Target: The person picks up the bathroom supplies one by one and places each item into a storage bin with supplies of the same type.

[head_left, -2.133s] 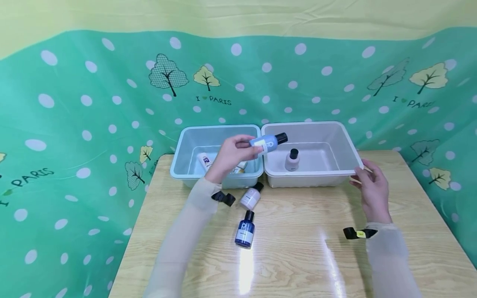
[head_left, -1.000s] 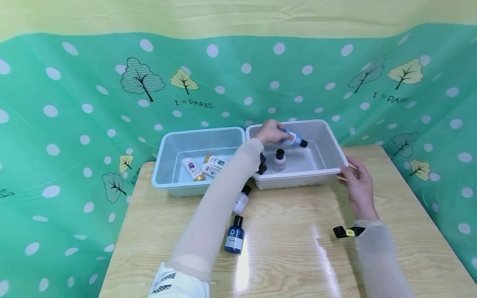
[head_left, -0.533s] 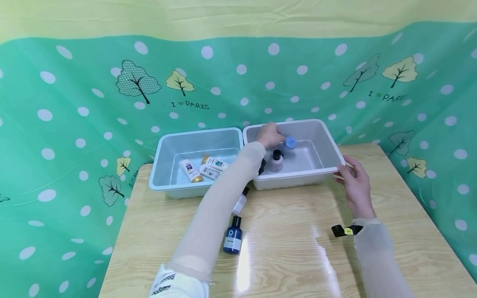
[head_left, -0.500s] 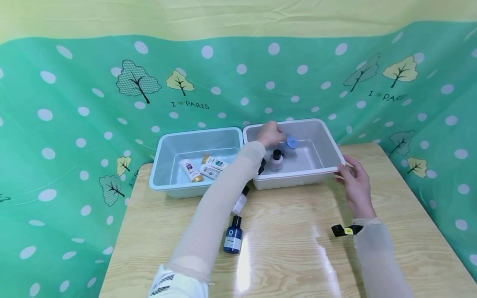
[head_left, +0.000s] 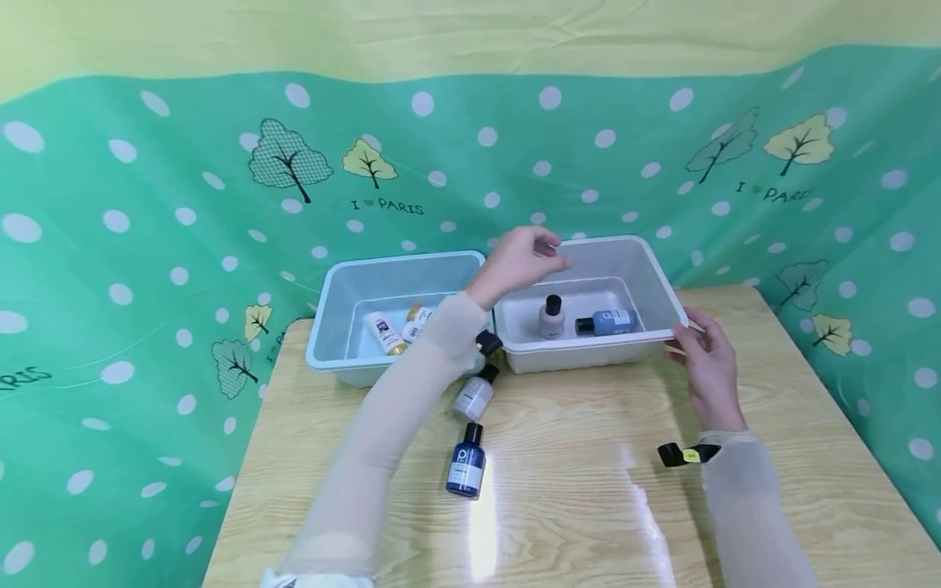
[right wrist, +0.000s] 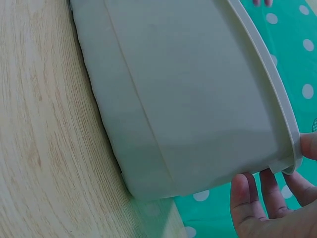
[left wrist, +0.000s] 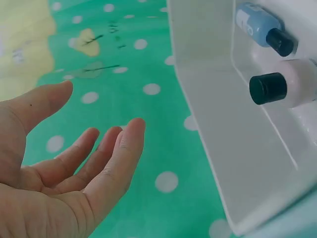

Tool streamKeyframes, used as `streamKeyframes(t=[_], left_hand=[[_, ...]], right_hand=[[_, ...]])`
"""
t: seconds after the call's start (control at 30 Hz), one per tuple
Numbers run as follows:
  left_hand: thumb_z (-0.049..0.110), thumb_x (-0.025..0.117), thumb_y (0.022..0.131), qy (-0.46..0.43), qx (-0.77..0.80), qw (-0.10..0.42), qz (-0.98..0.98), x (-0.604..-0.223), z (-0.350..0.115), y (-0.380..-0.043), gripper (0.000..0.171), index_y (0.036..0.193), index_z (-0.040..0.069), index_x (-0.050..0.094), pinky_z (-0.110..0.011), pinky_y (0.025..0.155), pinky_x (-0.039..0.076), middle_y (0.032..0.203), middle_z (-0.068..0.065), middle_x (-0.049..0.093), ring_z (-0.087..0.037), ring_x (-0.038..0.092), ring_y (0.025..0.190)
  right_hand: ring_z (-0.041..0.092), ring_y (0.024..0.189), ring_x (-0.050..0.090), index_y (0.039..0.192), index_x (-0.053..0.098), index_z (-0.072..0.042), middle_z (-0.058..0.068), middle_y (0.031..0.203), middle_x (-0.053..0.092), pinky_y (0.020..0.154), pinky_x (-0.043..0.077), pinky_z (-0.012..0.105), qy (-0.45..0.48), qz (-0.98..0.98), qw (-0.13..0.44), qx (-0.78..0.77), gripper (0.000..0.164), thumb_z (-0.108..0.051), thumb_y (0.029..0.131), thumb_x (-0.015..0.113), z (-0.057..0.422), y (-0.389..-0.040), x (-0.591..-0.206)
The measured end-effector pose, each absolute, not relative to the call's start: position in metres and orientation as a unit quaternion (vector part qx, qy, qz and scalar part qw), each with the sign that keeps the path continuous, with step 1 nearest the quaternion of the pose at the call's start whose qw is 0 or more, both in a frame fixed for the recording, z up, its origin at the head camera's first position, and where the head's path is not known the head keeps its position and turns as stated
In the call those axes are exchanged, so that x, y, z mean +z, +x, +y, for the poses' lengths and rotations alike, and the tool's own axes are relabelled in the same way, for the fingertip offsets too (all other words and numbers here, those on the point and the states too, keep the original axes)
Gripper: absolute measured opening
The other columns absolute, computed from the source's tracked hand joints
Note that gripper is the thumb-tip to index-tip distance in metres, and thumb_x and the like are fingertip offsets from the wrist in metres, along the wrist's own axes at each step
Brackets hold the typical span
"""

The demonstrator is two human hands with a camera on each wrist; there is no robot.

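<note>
My left hand (head_left: pixel 519 260) is in the air over the back left of the white plastic bin (head_left: pixel 581 349), its fingers parted and holding nothing; the left wrist view shows the bare palm and fingers (left wrist: pixel 111 168). Inside that bin a light blue bottle (head_left: pixel 613 321) with a black cap lies on its side. Beside it a pale pink bottle (head_left: pixel 551 321) with a black cap stands upright. My right hand (head_left: pixel 709 363) grips the bin's front right corner, thumb on the rim and fingers below it in the right wrist view.
A light blue bin (head_left: pixel 323 327) stands left of the white one with several tubes (head_left: pixel 385 332) in it, partly hidden by my left arm. On the wooden table (head_left: pixel 588 474) lie a pale bottle (head_left: pixel 474 398) and a dark blue bottle (head_left: pixel 466 469). A green curtain (head_left: pixel 412 163) hangs behind.
My left hand carried the light blue bottle from over the blue bin into the white bin, let go, and rose back leftward. The bottle now lies there. My right hand keeps its grip on the corner.
</note>
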State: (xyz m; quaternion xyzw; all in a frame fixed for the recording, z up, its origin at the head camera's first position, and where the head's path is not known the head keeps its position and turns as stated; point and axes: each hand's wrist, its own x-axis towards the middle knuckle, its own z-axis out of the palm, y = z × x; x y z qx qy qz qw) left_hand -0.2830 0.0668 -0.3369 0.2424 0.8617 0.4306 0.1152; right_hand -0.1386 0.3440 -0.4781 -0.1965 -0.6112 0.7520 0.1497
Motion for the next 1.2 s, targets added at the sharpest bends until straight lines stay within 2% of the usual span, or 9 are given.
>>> streamKeyframes(t=[0.17, 0.53, 0.73, 0.93, 1.07, 1.2], left_hand=[[0.03, 0.077, 0.09, 0.24, 0.476, 0.105, 0.84, -0.343, 0.028, -0.254, 0.046, 0.128, 0.007, 0.064, -0.025, 0.088, 0.055, 0.118, -0.005, 0.067, -0.016, 0.064, 0.105], [0.033, 0.077, 0.09, 0.225, 0.51, 0.069, 0.827, -0.364, -0.045, -0.173, 0.042, 0.126, 0.013, 0.066, -0.034, 0.089, 0.056, 0.122, -0.002, 0.067, -0.015, 0.065, 0.105], [0.029, 0.079, 0.089, 0.201, 0.535, 0.081, 0.817, -0.384, -0.067, -0.133, 0.045, 0.128, 0.01, 0.065, -0.038, 0.093, 0.056, 0.123, -0.001, 0.067, -0.017, 0.064, 0.109], [0.024, 0.079, 0.089, 0.159, 0.544, 0.067, 0.821, -0.415, -0.082, -0.112, 0.042, 0.127, 0.01, 0.065, -0.031, 0.086, 0.059, 0.123, -0.003, 0.067, -0.023, 0.064, 0.11], [0.024, 0.079, 0.089, 0.128, 0.531, 0.067, 0.835, -0.444, -0.094, -0.104, 0.043, 0.126, 0.008, 0.065, -0.036, 0.086, 0.059, 0.123, -0.008, 0.067, -0.028, 0.065, 0.108], [0.032, 0.079, 0.089, 0.092, 0.516, 0.078, 0.848, -0.466, -0.103, -0.095, 0.048, 0.127, 0.007, 0.065, -0.04, 0.087, 0.059, 0.126, -0.011, 0.066, -0.029, 0.066, 0.108]], right_hand=[[0.016, 0.096, 0.064, 0.143, 0.053, -0.014, 0.009, 0.128, 0.058, 0.077, 0.059, 0.023, -0.196, -0.619, 0.145, 0.746, 0.049, -0.024, 0.098, 0.068, 0.344, -0.138, -0.48], [0.02, 0.103, 0.061, 0.145, 0.051, -0.017, 0.007, 0.129, 0.057, 0.076, 0.059, 0.022, -0.21, -0.625, 0.138, 0.739, 0.05, -0.027, 0.098, 0.066, 0.346, -0.136, -0.478], [0.021, 0.102, 0.062, 0.144, 0.052, -0.015, 0.005, 0.126, 0.058, 0.076, 0.059, 0.023, -0.203, -0.61, 0.137, 0.754, 0.049, -0.024, 0.098, 0.067, 0.344, -0.134, -0.477], [0.021, 0.103, 0.062, 0.145, 0.052, -0.016, 0.005, 0.126, 0.058, 0.077, 0.059, 0.023, -0.203, -0.609, 0.14, 0.754, 0.05, -0.025, 0.098, 0.067, 0.343, -0.134, -0.478], [0.02, 0.103, 0.062, 0.145, 0.051, -0.017, 0.005, 0.127, 0.057, 0.077, 0.059, 0.023, -0.205, -0.612, 0.137, 0.751, 0.051, -0.027, 0.098, 0.067, 0.342, -0.134, -0.478], [0.019, 0.102, 0.062, 0.145, 0.052, -0.018, 0.007, 0.13, 0.056, 0.077, 0.059, 0.023, -0.208, -0.618, 0.138, 0.745, 0.05, -0.029, 0.098, 0.067, 0.341, -0.135, -0.479]])
